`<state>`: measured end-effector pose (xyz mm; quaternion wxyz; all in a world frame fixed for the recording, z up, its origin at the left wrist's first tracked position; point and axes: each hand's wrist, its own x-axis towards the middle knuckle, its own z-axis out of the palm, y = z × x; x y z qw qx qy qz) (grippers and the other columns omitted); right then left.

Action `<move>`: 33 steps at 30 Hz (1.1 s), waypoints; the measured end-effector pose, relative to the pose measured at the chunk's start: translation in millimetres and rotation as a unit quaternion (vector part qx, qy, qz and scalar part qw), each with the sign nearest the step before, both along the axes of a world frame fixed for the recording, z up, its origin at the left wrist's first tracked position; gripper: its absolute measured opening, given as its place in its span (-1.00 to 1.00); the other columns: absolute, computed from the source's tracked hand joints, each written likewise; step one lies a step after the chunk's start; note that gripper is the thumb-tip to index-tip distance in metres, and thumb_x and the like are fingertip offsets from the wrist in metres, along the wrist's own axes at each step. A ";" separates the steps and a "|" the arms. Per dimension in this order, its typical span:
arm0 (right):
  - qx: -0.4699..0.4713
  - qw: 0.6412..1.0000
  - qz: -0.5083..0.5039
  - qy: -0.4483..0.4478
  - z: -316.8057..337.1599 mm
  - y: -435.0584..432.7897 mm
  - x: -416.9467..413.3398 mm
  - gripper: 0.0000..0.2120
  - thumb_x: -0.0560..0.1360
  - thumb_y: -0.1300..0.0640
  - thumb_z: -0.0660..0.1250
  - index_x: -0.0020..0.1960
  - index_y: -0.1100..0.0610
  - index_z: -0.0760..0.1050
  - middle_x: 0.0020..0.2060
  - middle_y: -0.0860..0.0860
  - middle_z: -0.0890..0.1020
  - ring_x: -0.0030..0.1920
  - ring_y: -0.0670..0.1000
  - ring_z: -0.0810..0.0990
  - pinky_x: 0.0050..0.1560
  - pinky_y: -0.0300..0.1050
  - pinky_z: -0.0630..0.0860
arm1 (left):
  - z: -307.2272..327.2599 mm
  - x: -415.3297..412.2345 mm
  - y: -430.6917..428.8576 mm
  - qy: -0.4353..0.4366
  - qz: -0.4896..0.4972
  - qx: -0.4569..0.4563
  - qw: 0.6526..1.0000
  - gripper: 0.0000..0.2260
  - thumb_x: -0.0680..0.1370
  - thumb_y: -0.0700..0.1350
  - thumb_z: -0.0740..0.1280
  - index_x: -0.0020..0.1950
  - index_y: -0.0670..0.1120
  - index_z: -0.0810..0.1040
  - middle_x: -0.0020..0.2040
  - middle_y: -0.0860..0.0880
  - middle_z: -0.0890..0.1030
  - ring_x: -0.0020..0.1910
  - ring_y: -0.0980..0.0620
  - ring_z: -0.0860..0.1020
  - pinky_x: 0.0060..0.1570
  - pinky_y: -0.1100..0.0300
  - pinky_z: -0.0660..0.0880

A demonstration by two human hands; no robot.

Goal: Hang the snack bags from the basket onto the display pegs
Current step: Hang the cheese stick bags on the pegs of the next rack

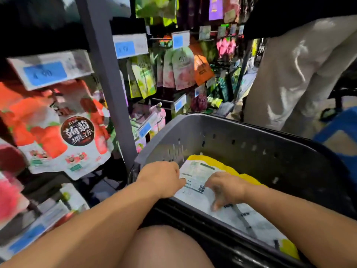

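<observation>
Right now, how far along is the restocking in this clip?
Done: hung bags fill the display rack, though whether any came from the grey basket is unclear. In hand: left hand and right hand rest on the top yellow-and-white bag in the basket, not yet lifted. Left: hanging that bag and at least one more bag beneath it.

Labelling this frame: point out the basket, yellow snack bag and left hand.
basket [251,132], head view, inner far wall.
yellow snack bag [199,171], head view, white printed panel.
left hand [164,176], head view, back of hand.
</observation>
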<state>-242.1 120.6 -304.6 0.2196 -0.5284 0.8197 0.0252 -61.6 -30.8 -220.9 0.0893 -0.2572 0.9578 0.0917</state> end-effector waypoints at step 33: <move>-0.173 0.974 -0.142 -0.012 -27.7 -5.4 10.3 -0.71 0.67 0.01 0.13 -0.19 0.10 0.35 -0.21 0.05 0.49 -0.11 0.11 0.48 -0.12 -0.03 0.36 | -4.1 5.6 4.3 0.002 0.007 0.003 1.000 -0.76 0.57 0.23 0.20 -0.08 0.08 0.46 -0.05 0.08 0.60 -0.01 -0.01 0.54 0.00 0.09 0.50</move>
